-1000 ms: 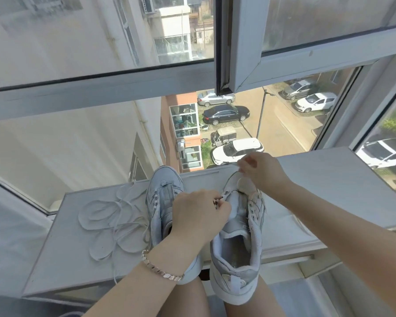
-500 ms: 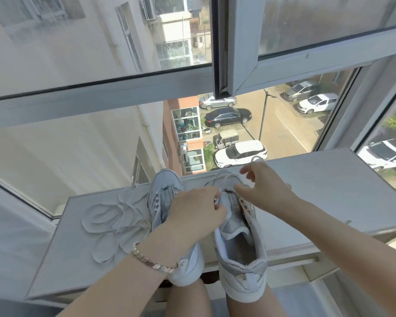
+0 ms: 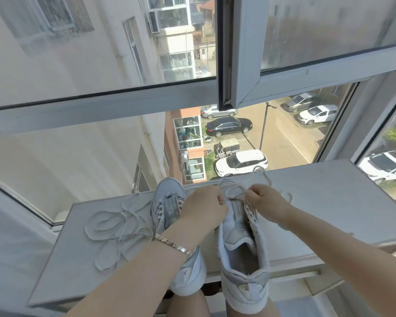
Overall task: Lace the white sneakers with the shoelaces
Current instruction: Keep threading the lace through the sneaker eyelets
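Observation:
Two white sneakers stand toes-away on a white windowsill (image 3: pixel 329 202). The right sneaker (image 3: pixel 242 266) has a white shoelace (image 3: pixel 234 192) running across its front eyelets, with loops trailing toward the window. My left hand (image 3: pixel 204 209) pinches one end of that lace at the sneaker's left side. My right hand (image 3: pixel 265 204) pinches the other end at the right side. The left sneaker (image 3: pixel 169 209) stands unlaced, partly hidden under my left wrist. A second loose shoelace (image 3: pixel 110 232) lies in coils on the sill to its left.
The window frame (image 3: pixel 238 92) rises right behind the sill, with a sash ajar and a street with parked cars far below. The sneakers' heels overhang the sill's near edge above my knees. A bracelet (image 3: pixel 174 244) circles my left wrist.
My right hand came down from above the toe to the sneaker's right eyelets and now pinches the lace. My left hand shifted slightly forward, and the lace is drawn taut between both hands.

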Demonstrator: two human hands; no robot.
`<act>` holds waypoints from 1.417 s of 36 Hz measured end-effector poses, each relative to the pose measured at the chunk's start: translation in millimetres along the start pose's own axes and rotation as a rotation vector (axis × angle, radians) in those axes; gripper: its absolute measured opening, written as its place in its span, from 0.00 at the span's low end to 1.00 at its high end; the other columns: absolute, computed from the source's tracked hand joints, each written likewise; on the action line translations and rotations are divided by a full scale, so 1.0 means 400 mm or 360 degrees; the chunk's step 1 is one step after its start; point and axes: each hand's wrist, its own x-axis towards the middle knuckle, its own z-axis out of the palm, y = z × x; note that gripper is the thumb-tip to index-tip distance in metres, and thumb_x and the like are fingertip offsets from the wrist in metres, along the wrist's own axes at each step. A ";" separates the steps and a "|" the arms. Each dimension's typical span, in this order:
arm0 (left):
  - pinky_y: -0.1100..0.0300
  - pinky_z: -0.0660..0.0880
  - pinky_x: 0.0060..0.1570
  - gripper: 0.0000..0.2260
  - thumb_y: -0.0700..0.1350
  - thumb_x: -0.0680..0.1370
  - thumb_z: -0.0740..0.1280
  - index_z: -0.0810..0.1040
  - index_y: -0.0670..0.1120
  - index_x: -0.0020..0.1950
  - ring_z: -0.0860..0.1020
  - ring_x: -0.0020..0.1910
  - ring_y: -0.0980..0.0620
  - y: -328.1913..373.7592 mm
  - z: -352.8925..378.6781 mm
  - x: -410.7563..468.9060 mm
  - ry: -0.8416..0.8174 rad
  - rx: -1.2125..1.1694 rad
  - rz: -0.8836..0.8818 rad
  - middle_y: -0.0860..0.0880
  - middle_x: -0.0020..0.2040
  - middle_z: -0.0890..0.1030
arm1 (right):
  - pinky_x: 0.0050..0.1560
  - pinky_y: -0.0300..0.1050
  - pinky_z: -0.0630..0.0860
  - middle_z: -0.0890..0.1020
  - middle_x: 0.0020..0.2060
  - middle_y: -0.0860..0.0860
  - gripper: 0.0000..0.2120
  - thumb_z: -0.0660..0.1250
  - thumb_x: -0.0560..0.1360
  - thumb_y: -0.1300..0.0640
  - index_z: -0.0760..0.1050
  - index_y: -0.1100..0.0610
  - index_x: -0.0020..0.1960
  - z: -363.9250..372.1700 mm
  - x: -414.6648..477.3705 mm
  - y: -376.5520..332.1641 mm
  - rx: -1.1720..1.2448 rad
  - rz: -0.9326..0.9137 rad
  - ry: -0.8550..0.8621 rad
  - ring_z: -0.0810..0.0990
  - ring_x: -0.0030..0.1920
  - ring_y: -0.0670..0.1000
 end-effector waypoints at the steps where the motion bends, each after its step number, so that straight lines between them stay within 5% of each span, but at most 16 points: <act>1: 0.58 0.73 0.50 0.10 0.43 0.76 0.61 0.79 0.47 0.53 0.75 0.51 0.50 0.002 0.002 0.000 -0.0005 -0.0005 -0.0007 0.51 0.52 0.78 | 0.28 0.37 0.59 0.68 0.29 0.49 0.14 0.56 0.78 0.62 0.67 0.58 0.34 0.005 -0.007 0.009 0.0217 0.0080 0.0061 0.63 0.29 0.47; 6: 0.58 0.73 0.49 0.08 0.43 0.75 0.61 0.78 0.49 0.51 0.75 0.51 0.51 0.002 0.011 0.000 -0.0007 -0.0008 -0.0005 0.53 0.49 0.77 | 0.31 0.35 0.66 0.79 0.30 0.49 0.10 0.61 0.76 0.63 0.73 0.58 0.37 -0.011 -0.012 0.023 0.0667 0.0291 0.0073 0.69 0.27 0.44; 9: 0.58 0.73 0.49 0.06 0.43 0.75 0.61 0.77 0.49 0.48 0.75 0.49 0.51 -0.002 0.016 -0.007 0.0015 0.0024 0.0005 0.52 0.49 0.78 | 0.36 0.38 0.64 0.75 0.36 0.56 0.09 0.63 0.75 0.66 0.73 0.58 0.37 -0.046 0.000 0.012 0.0704 0.0340 -0.0197 0.66 0.31 0.48; 13: 0.58 0.72 0.48 0.05 0.43 0.75 0.61 0.75 0.51 0.45 0.76 0.49 0.50 -0.004 0.019 -0.010 0.0033 0.0043 0.0001 0.52 0.50 0.78 | 0.34 0.35 0.66 0.71 0.31 0.52 0.05 0.65 0.75 0.65 0.80 0.62 0.45 -0.059 0.008 -0.002 0.0735 0.0379 -0.0351 0.65 0.30 0.47; 19: 0.59 0.71 0.46 0.06 0.45 0.75 0.61 0.77 0.51 0.48 0.75 0.49 0.50 -0.001 0.023 -0.012 0.0048 0.0026 0.0003 0.52 0.51 0.77 | 0.37 0.38 0.67 0.74 0.32 0.53 0.12 0.63 0.75 0.59 0.79 0.63 0.37 -0.072 0.005 -0.029 -0.0169 0.0149 -0.0245 0.68 0.33 0.49; 21: 0.59 0.70 0.45 0.06 0.45 0.76 0.61 0.76 0.51 0.47 0.75 0.48 0.50 -0.002 0.026 -0.014 0.0061 0.0032 0.0005 0.51 0.51 0.77 | 0.39 0.38 0.69 0.74 0.32 0.53 0.14 0.58 0.76 0.63 0.73 0.61 0.33 -0.067 0.003 -0.033 0.0170 0.0234 -0.0214 0.70 0.33 0.49; 24: 0.58 0.71 0.45 0.05 0.45 0.76 0.60 0.75 0.50 0.46 0.75 0.47 0.49 -0.008 0.027 -0.016 0.0076 0.0041 0.0000 0.50 0.50 0.77 | 0.39 0.43 0.71 0.74 0.32 0.57 0.14 0.49 0.74 0.65 0.67 0.60 0.33 -0.060 -0.007 -0.028 0.1294 0.0327 -0.0301 0.73 0.34 0.53; 27: 0.56 0.74 0.48 0.07 0.45 0.76 0.60 0.77 0.49 0.48 0.76 0.47 0.49 -0.012 0.023 -0.017 0.0070 0.0026 -0.0012 0.50 0.50 0.78 | 0.36 0.45 0.65 0.67 0.24 0.53 0.13 0.49 0.73 0.59 0.64 0.57 0.32 -0.053 -0.017 -0.022 0.1689 0.0317 -0.0342 0.68 0.31 0.54; 33: 0.60 0.68 0.44 0.07 0.45 0.77 0.59 0.76 0.49 0.50 0.75 0.48 0.48 0.008 0.032 -0.024 0.0067 0.0055 0.0015 0.49 0.52 0.75 | 0.28 0.38 0.57 0.57 0.20 0.46 0.18 0.59 0.78 0.51 0.80 0.62 0.40 -0.068 -0.012 -0.028 0.0752 0.0160 -0.0486 0.57 0.23 0.47; 37: 0.60 0.66 0.44 0.09 0.45 0.78 0.58 0.76 0.47 0.52 0.74 0.49 0.46 0.006 0.031 -0.026 0.0099 0.0119 0.0019 0.48 0.53 0.74 | 0.28 0.37 0.59 0.61 0.22 0.48 0.18 0.63 0.68 0.48 0.72 0.59 0.26 -0.085 -0.014 -0.020 0.1014 0.0120 -0.0507 0.59 0.24 0.47; 40: 0.60 0.66 0.44 0.09 0.45 0.77 0.58 0.77 0.47 0.52 0.74 0.49 0.46 0.006 0.026 -0.024 0.0092 0.0109 0.0003 0.48 0.53 0.74 | 0.29 0.39 0.60 0.61 0.20 0.50 0.24 0.60 0.72 0.51 0.61 0.55 0.19 -0.090 -0.013 0.007 0.1243 0.0137 -0.0394 0.61 0.24 0.49; 43: 0.60 0.66 0.42 0.09 0.44 0.77 0.58 0.77 0.47 0.51 0.75 0.48 0.46 0.012 0.029 -0.024 0.0088 0.0115 0.0001 0.48 0.52 0.75 | 0.28 0.38 0.58 0.59 0.21 0.51 0.26 0.57 0.78 0.54 0.71 0.58 0.22 -0.104 -0.023 0.014 0.0715 0.0000 -0.0365 0.58 0.23 0.49; 46: 0.60 0.66 0.42 0.09 0.44 0.77 0.58 0.77 0.46 0.50 0.75 0.48 0.46 0.017 0.034 -0.025 0.0088 0.0121 0.0001 0.47 0.51 0.75 | 0.28 0.36 0.57 0.56 0.22 0.49 0.18 0.63 0.76 0.51 0.81 0.65 0.39 -0.129 -0.036 0.008 0.0559 -0.0093 -0.0554 0.56 0.24 0.47; 48: 0.60 0.65 0.41 0.09 0.44 0.77 0.58 0.77 0.46 0.50 0.75 0.48 0.46 0.014 0.034 -0.024 0.0101 0.0136 0.0001 0.47 0.51 0.75 | 0.30 0.35 0.62 0.58 0.22 0.47 0.17 0.63 0.72 0.50 0.80 0.60 0.32 -0.148 -0.044 0.013 0.0732 -0.0120 -0.0551 0.59 0.25 0.47; 51: 0.60 0.66 0.41 0.08 0.44 0.77 0.57 0.76 0.46 0.48 0.75 0.47 0.46 0.002 0.032 -0.025 0.0118 0.0129 -0.0008 0.47 0.50 0.75 | 0.36 0.39 0.66 0.61 0.22 0.49 0.22 0.65 0.70 0.51 0.65 0.53 0.20 -0.172 -0.042 0.051 0.1063 -0.0084 -0.0358 0.64 0.26 0.49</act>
